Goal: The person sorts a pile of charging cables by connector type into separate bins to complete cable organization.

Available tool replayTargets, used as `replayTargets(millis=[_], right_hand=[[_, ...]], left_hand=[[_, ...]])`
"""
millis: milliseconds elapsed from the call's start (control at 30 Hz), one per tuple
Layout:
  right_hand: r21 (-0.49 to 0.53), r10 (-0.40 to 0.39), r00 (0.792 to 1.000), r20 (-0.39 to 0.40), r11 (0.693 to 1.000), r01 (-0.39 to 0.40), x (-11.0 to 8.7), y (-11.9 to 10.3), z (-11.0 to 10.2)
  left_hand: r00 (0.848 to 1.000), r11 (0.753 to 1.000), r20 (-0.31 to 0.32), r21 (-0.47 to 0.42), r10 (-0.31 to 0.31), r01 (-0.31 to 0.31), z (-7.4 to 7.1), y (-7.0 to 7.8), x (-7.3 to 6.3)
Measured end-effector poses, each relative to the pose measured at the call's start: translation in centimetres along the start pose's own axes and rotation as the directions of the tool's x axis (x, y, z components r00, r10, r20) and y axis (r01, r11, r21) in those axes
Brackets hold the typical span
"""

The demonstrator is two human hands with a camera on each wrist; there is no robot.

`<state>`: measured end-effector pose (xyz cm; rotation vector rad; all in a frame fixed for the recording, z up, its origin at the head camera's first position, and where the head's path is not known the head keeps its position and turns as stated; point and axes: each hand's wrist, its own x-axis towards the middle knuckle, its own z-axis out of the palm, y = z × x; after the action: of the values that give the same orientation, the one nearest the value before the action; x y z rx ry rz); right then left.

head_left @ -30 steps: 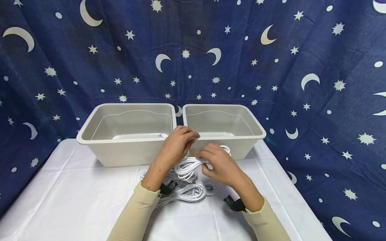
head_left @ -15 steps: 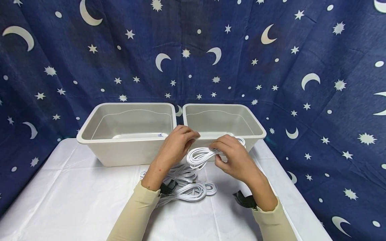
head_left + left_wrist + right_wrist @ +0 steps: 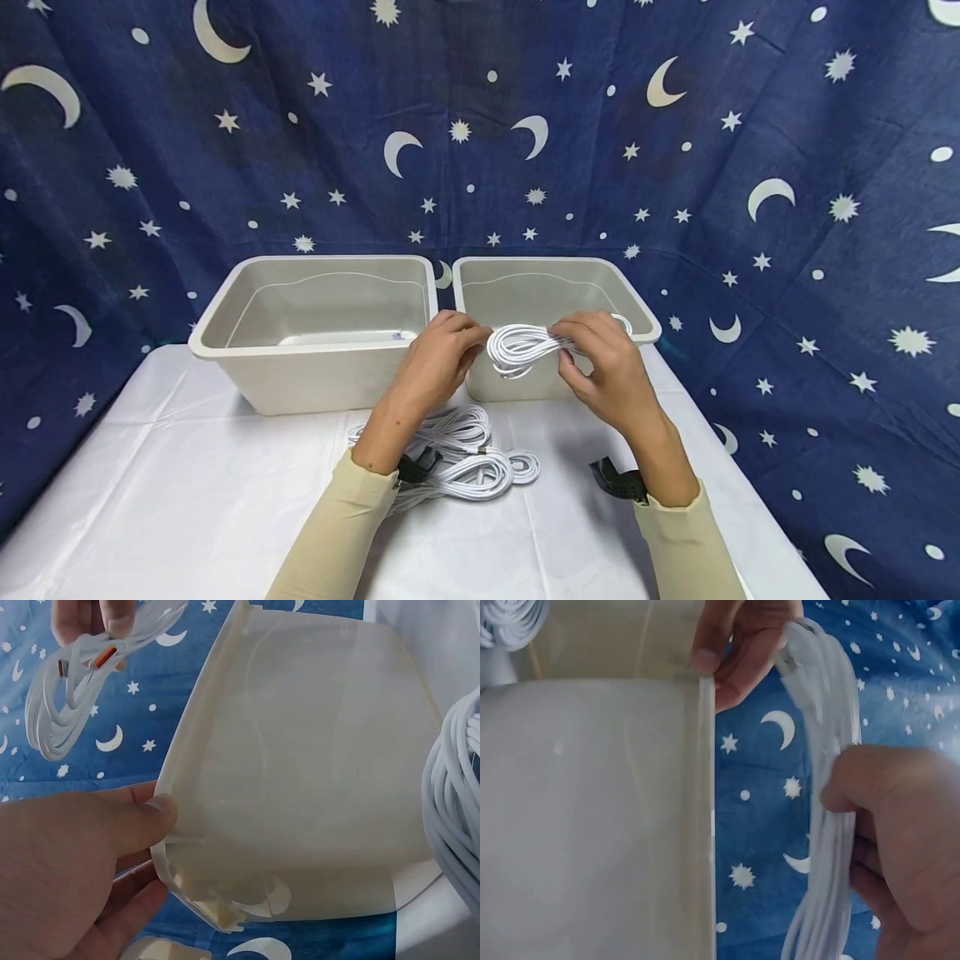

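Level with the front rim of the right-hand beige plastic bin (image 3: 517,385), my right hand (image 3: 606,367) pinches a coiled white cable (image 3: 517,350) between thumb and fingers. A connector with an orange part (image 3: 106,656) shows on the coil in the left wrist view. My left hand (image 3: 438,354) grips that bin's rim at its front left corner, thumb (image 3: 161,814) on the near face and fingers around the edge. Several more coiled white cables (image 3: 480,482) lie in a pile on the table, partly covered by the left forearm in the head view.
A second beige bin (image 3: 315,371) stands left of the first, a narrow gap between them. A small blue mark (image 3: 398,336) shows on its floor. Both stand on a white tablecloth (image 3: 187,500) before a dark blue curtain (image 3: 480,108) with moons and stars.
My right hand has lifted the coiled cable up and to the right, from just above the pile to the right bin's front rim. The left hand keeps its place.
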<state>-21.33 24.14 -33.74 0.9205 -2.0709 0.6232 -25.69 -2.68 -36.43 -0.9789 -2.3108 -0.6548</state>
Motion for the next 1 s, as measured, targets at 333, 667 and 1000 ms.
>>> replayTargets(millis=[333,667,1000], right_hand=[[-0.075,0.018,0.99,-0.137,0.997,-0.029,-0.3,2.0,1.5],[-0.135,0.094,0.985,-0.148,0.984,-0.114,-0.8,3.8,2.8],[-0.128,0.114,0.983,-0.143,0.983,-0.133,-1.0,3.7,2.8]], left_hand=[[1.0,1.0,0.003,-0.003,0.0,0.0,0.0,0.0,0.0],[1.0,1.0,-0.013,0.005,0.001,-0.001,0.0,0.1,0.0],[1.0,1.0,-0.008,0.004,-0.01,0.01,0.0,0.1,-0.1]])
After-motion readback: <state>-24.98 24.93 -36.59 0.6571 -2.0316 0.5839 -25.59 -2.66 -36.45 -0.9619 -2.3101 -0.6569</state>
